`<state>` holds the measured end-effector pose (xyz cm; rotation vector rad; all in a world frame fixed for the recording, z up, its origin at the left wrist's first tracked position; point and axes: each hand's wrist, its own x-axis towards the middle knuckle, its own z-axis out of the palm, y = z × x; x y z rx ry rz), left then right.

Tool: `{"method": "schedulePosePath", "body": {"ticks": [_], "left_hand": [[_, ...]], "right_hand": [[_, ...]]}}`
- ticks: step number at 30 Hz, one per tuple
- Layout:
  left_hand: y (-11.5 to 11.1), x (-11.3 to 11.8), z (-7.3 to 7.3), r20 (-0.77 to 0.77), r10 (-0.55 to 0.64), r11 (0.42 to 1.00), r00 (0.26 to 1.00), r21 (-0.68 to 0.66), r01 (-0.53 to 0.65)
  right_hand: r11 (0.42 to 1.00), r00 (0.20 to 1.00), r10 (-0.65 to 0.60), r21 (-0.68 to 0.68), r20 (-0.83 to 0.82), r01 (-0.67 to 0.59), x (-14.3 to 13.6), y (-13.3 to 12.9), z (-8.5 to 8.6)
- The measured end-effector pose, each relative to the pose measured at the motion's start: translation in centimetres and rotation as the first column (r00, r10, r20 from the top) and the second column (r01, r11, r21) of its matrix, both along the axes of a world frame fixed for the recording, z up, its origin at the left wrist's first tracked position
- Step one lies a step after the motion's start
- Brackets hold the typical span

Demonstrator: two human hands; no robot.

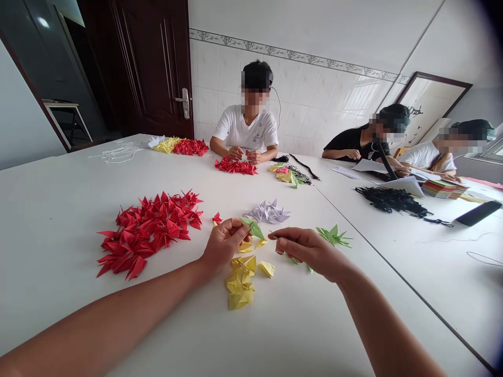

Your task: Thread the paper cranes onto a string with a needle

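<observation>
Between thumb and fingers, my left hand (228, 240) pinches a light green folded paper crane (253, 228). My right hand (302, 248) is closed just to the right of it, its fingertips round a thin pointed thing (274, 234) too small to name for certain. A gap separates that tip from the green paper. Below the hands lie yellow folded papers (240, 285), and lilac paper cranes (269, 212) sit just behind. Green folded papers (334, 235) are beyond my right hand, some partly covered by it. A large heap of red paper cranes (153, 230) spreads out to the left.
Across the white table (58, 220), a person in white (249, 128) handles red cranes (236, 165). Two more people sit at the right, near papers and a stack of coloured paper (444, 189). Black cords (393, 199) and white strings (118, 151) lie on the table. A seam crosses the tabletop.
</observation>
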<state>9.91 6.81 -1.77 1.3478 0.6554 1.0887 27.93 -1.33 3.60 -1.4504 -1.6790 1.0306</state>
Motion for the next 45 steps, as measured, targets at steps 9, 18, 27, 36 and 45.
{"method": "schedulePosePath", "body": {"ticks": [9, 18, 27, 36, 45], "left_hand": [[-0.3, -0.1, 0.0, -0.011, -0.049, 0.999, 0.999, -0.018, 0.049], [-0.7, -0.2, 0.3, -0.045, -0.129, 0.991, 0.991, 0.019, 0.13], [-0.7, -0.3, 0.2, -0.061, -0.13, 0.991, 0.99, 0.012, 0.131], [-0.7, -0.2, -0.1, -0.057, -0.143, 0.99, 0.988, 0.016, 0.144], [-0.7, -0.3, 0.0, -0.065, -0.122, 0.991, 0.99, 0.038, 0.125]], "right_hand": [[0.998, 0.955, -0.041, 0.061, 0.292, 0.024, -1.3, -0.2, 0.0], [0.992, 0.916, -0.068, 0.127, 0.396, 0.018, -2.1, -0.3, 0.2], [0.984, 0.904, -0.105, 0.178, 0.415, 0.032, -2.0, -0.2, -0.1], [0.98, 0.89, -0.121, 0.198, 0.44, 0.036, -1.6, -0.2, -0.4], [0.964, 0.904, -0.14, 0.262, 0.403, 0.033, -1.3, 0.0, -0.5]]}}
